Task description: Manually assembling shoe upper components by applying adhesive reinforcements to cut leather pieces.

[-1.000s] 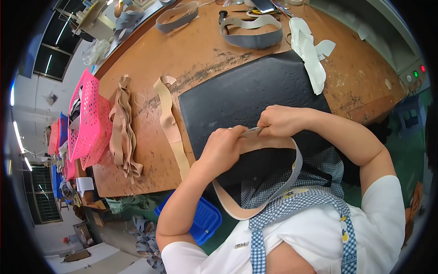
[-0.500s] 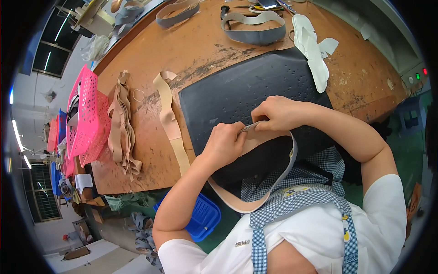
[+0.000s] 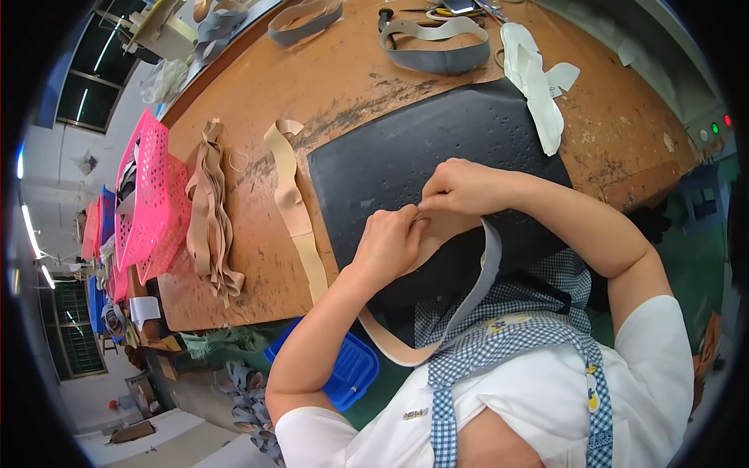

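Observation:
A looped band, grey on one face and tan on the other, hangs over the near edge of a black rubber mat and down toward my apron. My left hand is closed on the band's upper edge, thumb and fingers pressed together. Right beside it, my right hand pinches the same edge, its fingertips almost touching the left ones. What lies between the fingertips is mostly hidden. Left of the mat, a long tan strip lies loosely on the wooden table.
A bundle of tan strips lies by a pink perforated basket at the left. Grey loops and white cut pieces sit beyond the mat. Below the table edge is a blue basket.
My right hand has slid left along the band, closer to my left hand. The band's right side has shifted left with it. My left hand has barely moved.

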Available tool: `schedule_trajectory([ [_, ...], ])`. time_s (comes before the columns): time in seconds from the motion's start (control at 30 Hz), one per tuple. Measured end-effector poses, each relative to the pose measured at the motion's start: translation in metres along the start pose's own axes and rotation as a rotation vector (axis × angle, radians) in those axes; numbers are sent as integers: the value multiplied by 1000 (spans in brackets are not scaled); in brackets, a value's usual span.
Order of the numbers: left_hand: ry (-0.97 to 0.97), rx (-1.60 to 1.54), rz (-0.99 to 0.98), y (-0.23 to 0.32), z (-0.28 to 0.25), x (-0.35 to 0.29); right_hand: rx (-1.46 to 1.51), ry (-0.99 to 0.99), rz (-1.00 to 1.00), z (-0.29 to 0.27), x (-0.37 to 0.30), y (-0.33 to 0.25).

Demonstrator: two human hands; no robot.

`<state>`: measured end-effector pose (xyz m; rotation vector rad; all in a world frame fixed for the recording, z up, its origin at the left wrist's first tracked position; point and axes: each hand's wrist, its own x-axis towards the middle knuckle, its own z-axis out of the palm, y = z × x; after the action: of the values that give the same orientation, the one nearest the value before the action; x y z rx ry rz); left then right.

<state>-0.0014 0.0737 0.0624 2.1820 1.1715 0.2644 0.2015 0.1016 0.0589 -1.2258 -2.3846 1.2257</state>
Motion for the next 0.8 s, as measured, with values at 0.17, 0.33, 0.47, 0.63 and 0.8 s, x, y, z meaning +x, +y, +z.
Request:
schedule_trajectory([
  [0.17,-15,31,-5,-6,-4,1,219,9,42,-11,-32,-3],
  [0.33,-116,122,-39,-2,-21,5,189,218,108,-18,-41,7],
  [0.47,-21,319,49,5,-17,7,123,264,80,-15,-39,4],
  [0.63,-26,297,272,6,12,14,94,232,27,-3,-47,1],
  [0.8,-3,384,272,-5,-15,30,736,690,231,15,-79,37],
])
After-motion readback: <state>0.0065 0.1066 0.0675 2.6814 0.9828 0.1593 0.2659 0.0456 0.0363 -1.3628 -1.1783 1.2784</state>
